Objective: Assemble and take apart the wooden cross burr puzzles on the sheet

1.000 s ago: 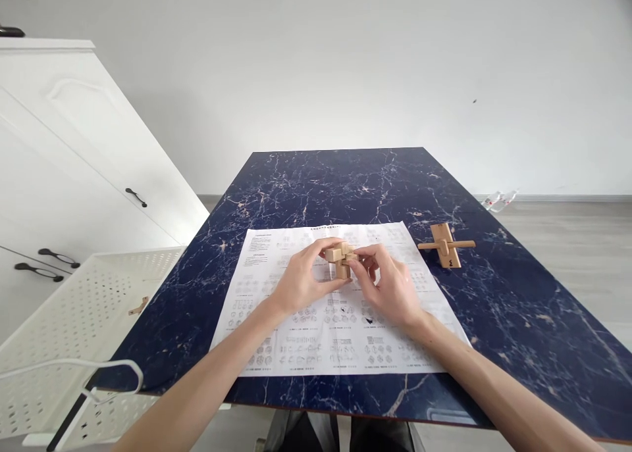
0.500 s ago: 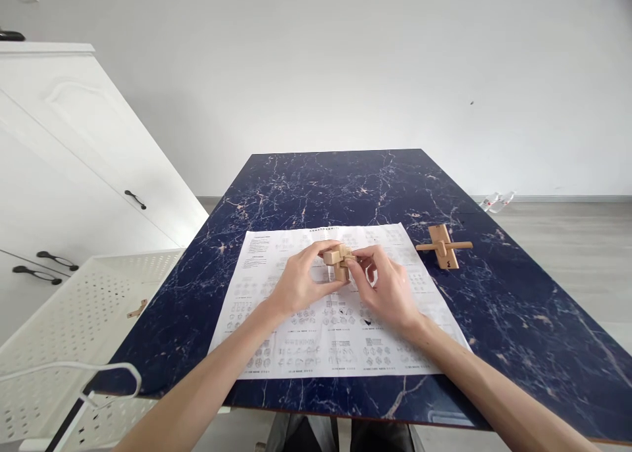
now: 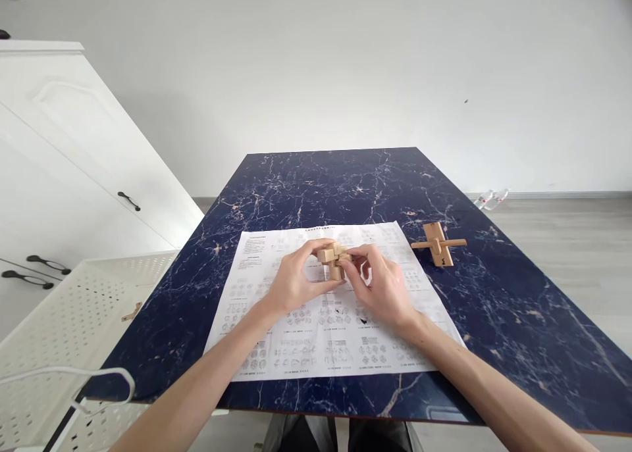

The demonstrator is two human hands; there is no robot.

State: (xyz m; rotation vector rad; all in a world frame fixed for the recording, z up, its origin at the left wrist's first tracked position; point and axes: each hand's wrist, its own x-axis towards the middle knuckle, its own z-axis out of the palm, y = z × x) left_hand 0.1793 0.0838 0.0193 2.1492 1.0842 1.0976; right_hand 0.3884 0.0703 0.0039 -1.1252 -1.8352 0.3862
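Over the middle of the white sheet [image 3: 272,337], on the near part of the dark table [image 3: 326,185], the left hand [image 3: 292,282] has the wooden block puzzle [image 3: 336,257] gripped between thumb and fingers, the right hand [image 3: 388,287] pinching its right side. Barely any change this past second: same hold, same interlocked shape, so this looks like slow, fine fiddling. Off right, a wooden cross [image 3: 437,245] lies apart, untouched.

Both hands [image 3: 293,279] cover parts of the wooden blocks [image 3: 326,256], the sheet [image 3: 316,333] is printed too small to read, and the white cabinet [image 3: 74,149] gets cut off at left!
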